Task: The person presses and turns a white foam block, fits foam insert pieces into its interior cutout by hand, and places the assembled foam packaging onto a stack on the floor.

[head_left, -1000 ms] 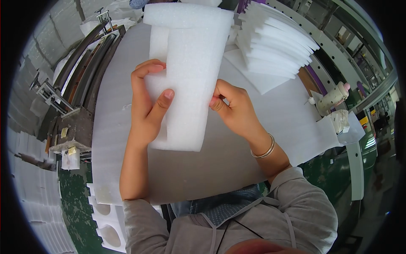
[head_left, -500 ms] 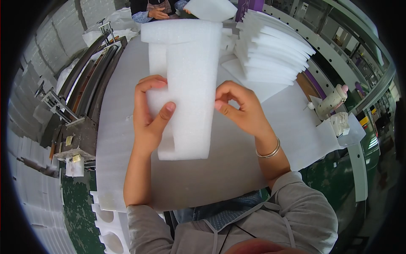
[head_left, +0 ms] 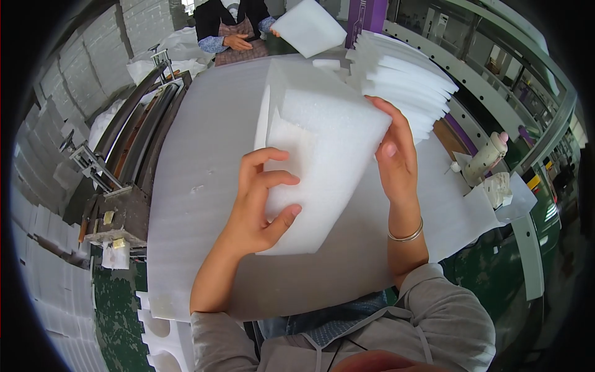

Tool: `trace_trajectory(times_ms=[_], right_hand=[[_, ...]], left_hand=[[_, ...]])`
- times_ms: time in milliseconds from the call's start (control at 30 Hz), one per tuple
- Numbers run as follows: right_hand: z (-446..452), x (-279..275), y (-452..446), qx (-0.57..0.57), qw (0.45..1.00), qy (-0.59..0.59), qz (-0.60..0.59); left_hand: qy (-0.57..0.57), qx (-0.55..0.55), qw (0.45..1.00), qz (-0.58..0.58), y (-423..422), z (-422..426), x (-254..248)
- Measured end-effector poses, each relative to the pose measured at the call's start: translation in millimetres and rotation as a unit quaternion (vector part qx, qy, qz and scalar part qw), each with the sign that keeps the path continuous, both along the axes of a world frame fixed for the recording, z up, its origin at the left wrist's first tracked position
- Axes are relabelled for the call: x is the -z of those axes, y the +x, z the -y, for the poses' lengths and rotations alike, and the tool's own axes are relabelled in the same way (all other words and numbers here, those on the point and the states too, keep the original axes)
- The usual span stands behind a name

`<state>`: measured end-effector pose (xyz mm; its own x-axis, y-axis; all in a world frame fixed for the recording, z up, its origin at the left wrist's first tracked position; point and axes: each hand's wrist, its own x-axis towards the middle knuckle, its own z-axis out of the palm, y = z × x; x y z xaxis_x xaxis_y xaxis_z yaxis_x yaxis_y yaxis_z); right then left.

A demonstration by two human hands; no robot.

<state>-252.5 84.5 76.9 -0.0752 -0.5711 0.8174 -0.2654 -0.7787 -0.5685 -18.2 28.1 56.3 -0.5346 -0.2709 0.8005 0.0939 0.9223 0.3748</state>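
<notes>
A white foam piece [head_left: 331, 149], folded or built up into a blocky shape, is tilted above the work table. At its lower left side is my left hand [head_left: 263, 204], fingers curled and thumb against the foam. My right hand [head_left: 398, 152] grips the upper right corner, with the fingertips on the edge and the thumb on the near side. The underside of the foam is hidden from me.
A stack of white foam sheets [head_left: 406, 80] rises at the back right. Across the table [head_left: 192, 248], a person [head_left: 238, 34] holds another foam sheet [head_left: 310, 28]. A roller machine [head_left: 136, 124] flanks the left edge; a pale bottle [head_left: 486, 158] stands at the right.
The foam piece has turned and tilted, its broad face now showing. My left hand has moved right and slightly down; my right hand has shifted up and right to the corner.
</notes>
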Motion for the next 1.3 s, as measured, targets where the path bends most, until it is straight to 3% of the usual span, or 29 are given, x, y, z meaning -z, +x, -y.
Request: trace_trajectory(times_ms=[167, 267, 300, 400, 533, 600, 700, 833, 967, 1167, 1300], right_hand=[[-6, -5, 13, -0.013, 0.999, -0.038, -0.017], [-8, -4, 22, -0.029, 0.996, -0.033, -0.072], [-3, -1, 24, -0.007, 0.993, -0.076, -0.084], [2, 3, 26, -0.047, 0.992, -0.090, -0.079], [2, 8, 27, -0.095, 0.989, -0.060, -0.094], [6, 9, 27, -0.127, 0.987, -0.063, -0.070], [20, 21, 21, -0.308, 0.948, -0.035, 0.071], [18, 29, 36, -0.128, 0.980, -0.004, 0.154], [17, 26, 39, -0.034, 0.979, -0.009, 0.200], [20, 33, 42, -0.015, 0.988, -0.018, 0.155], [19, 34, 44, -0.010, 0.987, -0.010, 0.157]], left_hand=[[0.041, 0.002, 0.991, -0.129, -15, 10, 17], [0.263, 0.115, 0.947, -0.144, -9, 7, 14], [0.309, 0.133, 0.936, -0.107, -2, 12, 6], [0.420, 0.203, 0.863, -0.196, 4, 10, -7], [0.505, 0.010, 0.841, -0.194, 8, 11, 5], [0.489, 0.015, 0.854, -0.174, 9, 6, -3], [0.489, 0.063, 0.853, -0.172, 9, 4, -4], [0.484, 0.091, 0.853, -0.174, -1, 2, 7], [0.460, 0.106, 0.874, -0.115, -14, -4, 15], [0.533, 0.090, 0.823, -0.175, -26, -19, 20], [0.531, 0.090, 0.823, -0.180, -26, -21, 23]])
